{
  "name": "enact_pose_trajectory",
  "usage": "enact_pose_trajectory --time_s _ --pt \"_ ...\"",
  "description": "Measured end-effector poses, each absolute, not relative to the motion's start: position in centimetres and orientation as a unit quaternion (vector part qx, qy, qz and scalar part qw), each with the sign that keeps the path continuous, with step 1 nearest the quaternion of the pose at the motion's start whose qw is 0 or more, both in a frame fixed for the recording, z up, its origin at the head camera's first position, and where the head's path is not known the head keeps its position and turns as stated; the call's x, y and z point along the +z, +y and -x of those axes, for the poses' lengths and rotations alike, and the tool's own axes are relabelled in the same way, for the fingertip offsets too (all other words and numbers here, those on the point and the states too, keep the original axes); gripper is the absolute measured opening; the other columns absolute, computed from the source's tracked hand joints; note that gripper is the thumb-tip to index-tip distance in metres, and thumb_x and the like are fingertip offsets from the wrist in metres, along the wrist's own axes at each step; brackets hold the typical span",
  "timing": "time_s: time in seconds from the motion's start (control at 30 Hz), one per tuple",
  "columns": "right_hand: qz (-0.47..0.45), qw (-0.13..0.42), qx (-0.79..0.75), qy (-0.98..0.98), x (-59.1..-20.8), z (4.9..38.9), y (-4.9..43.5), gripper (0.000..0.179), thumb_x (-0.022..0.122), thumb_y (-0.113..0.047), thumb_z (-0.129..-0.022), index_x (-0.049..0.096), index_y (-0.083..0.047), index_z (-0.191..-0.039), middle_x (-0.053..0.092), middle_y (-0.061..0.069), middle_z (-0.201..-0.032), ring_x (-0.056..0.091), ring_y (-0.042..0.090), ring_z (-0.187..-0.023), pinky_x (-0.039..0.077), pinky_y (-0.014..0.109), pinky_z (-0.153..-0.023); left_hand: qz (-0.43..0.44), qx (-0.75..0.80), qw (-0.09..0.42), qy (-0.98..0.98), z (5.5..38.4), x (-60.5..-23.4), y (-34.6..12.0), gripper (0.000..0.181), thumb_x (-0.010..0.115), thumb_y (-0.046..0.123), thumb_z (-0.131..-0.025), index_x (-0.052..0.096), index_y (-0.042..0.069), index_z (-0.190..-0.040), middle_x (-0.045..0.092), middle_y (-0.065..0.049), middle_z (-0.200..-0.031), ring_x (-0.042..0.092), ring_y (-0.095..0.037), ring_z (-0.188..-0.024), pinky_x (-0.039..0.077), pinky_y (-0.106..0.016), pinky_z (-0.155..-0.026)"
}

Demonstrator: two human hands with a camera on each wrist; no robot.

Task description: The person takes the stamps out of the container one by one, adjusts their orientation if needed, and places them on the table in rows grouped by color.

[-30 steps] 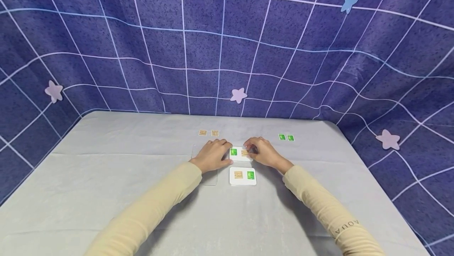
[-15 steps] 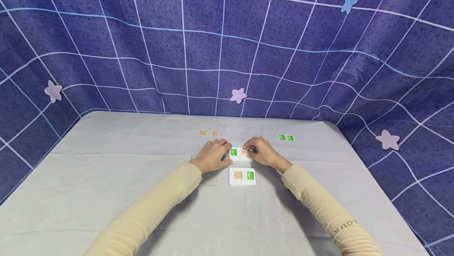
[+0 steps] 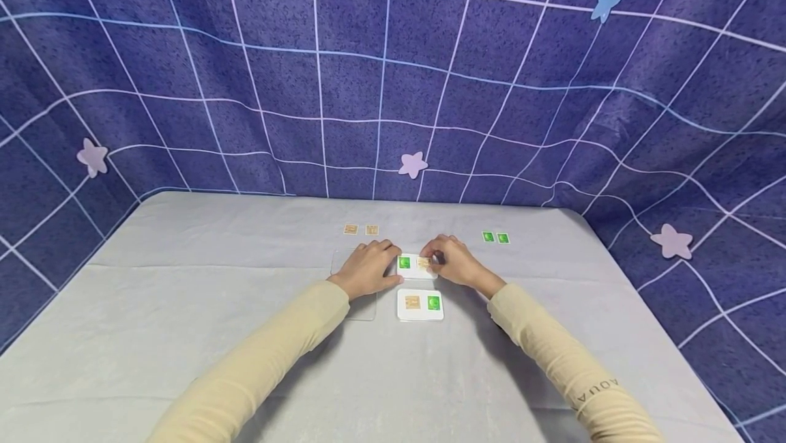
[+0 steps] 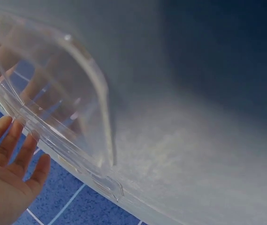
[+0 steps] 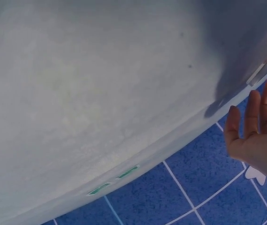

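Observation:
A small white box (image 3: pixel 415 274) with rounded corners lies flat on the table, a green square at its left and a tan square sticker (image 3: pixel 424 263) at its right. My left hand (image 3: pixel 366 269) holds the box by its left end, index finger at the upper corner and thumb at the lower one. With thumb and index finger, my right hand (image 3: pixel 457 263) pinches the tan sticker at the box's right end; those fingertips partly cover it. Nearer me lies a second white box (image 3: pixel 420 315), with a tan square and a green square on top.
A clear plastic case (image 4: pixel 95 93) lies under and beside my left hand. Two loose tan squares (image 3: pixel 372 230) sit at the back left of the grey-covered table (image 3: pixel 245 238), two green squares (image 3: pixel 503 238) at the back right. A blue curtain (image 3: pixel 344 88) hangs behind.
The tan sticker shifts very slightly under my right fingertips. Both hands otherwise keep their places.

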State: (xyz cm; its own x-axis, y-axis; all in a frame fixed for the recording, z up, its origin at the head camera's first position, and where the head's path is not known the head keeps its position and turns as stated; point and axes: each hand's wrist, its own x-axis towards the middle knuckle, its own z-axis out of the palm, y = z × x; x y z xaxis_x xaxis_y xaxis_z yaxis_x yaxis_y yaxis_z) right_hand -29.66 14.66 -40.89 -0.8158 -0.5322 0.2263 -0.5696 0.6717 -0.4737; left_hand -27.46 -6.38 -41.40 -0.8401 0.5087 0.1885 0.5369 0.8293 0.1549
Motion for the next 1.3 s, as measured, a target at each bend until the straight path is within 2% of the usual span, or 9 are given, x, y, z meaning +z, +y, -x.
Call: enact_pose_trajectory --time_s 0.13,0.37,0.63,0.8,1.0,1.3 --pt "-0.309 0.027 0.282 -0.908 -40.8 29.9 14.8 0.023 0.068 0.003 -0.069 0.066 -0.003 -0.091 0.064 0.009 -0.085 0.055 0.026 -0.081 0.039 0.032 -0.076 0.281 -0.106 0.078 -0.951 27.6 -41.5 -6.5 0.051 0.068 0.040 -0.078 0.059 0.008 -0.117 0.059 -0.009 -0.116 0.057 -0.027 -0.101 0.045 -0.043 -0.083" --pt "-0.304 0.001 0.333 -0.892 -40.7 30.1 15.0 0.023 0.068 0.008 -0.067 0.065 0.001 -0.089 0.064 0.014 -0.082 0.057 0.027 -0.078 0.046 0.039 -0.075 0.290 -0.108 0.089 -0.947 27.4 -41.3 -6.5 0.050 0.069 0.039 -0.078 0.059 0.006 -0.115 0.060 -0.010 -0.113 0.058 -0.028 -0.099 0.046 -0.043 -0.081" --pt "-0.286 -0.022 0.352 -0.891 -40.6 30.2 15.1 0.023 0.069 0.006 -0.068 0.064 0.000 -0.090 0.061 0.012 -0.076 0.053 0.019 -0.069 0.042 0.024 -0.064 0.268 -0.096 0.064 -0.956 27.5 -41.3 -6.3 0.053 0.067 0.043 -0.078 0.058 0.010 -0.119 0.058 -0.008 -0.118 0.056 -0.026 -0.103 0.045 -0.043 -0.085" --pt "-0.288 -0.026 0.364 -0.885 -40.7 30.4 15.1 0.020 0.066 0.007 -0.072 0.064 0.000 -0.090 0.060 0.012 -0.073 0.052 0.014 -0.065 0.043 0.020 -0.058 0.267 -0.095 0.060 -0.957 27.5 -41.4 -6.3 0.053 0.067 0.042 -0.079 0.057 0.010 -0.120 0.058 -0.008 -0.119 0.056 -0.026 -0.104 0.044 -0.043 -0.086" --pt "-0.284 -0.033 0.369 -0.884 -40.9 30.8 15.3 0.016 0.061 0.007 -0.077 0.065 0.000 -0.091 0.062 0.013 -0.075 0.053 0.013 -0.067 0.043 0.021 -0.063 0.268 -0.098 0.062 -0.956 27.3 -41.3 -6.3 0.053 0.068 0.041 -0.079 0.057 0.010 -0.119 0.058 -0.008 -0.118 0.056 -0.027 -0.103 0.044 -0.042 -0.085" --pt "-0.243 -0.092 0.423 -0.868 -40.5 31.1 15.5 0.017 0.054 0.007 -0.082 0.064 0.004 -0.095 0.064 0.018 -0.084 0.053 0.012 -0.071 0.043 0.021 -0.064 0.267 -0.102 0.066 -0.956 27.2 -41.3 -6.4 0.053 0.068 0.042 -0.078 0.057 0.009 -0.119 0.058 -0.007 -0.117 0.056 -0.027 -0.102 0.045 -0.042 -0.084"
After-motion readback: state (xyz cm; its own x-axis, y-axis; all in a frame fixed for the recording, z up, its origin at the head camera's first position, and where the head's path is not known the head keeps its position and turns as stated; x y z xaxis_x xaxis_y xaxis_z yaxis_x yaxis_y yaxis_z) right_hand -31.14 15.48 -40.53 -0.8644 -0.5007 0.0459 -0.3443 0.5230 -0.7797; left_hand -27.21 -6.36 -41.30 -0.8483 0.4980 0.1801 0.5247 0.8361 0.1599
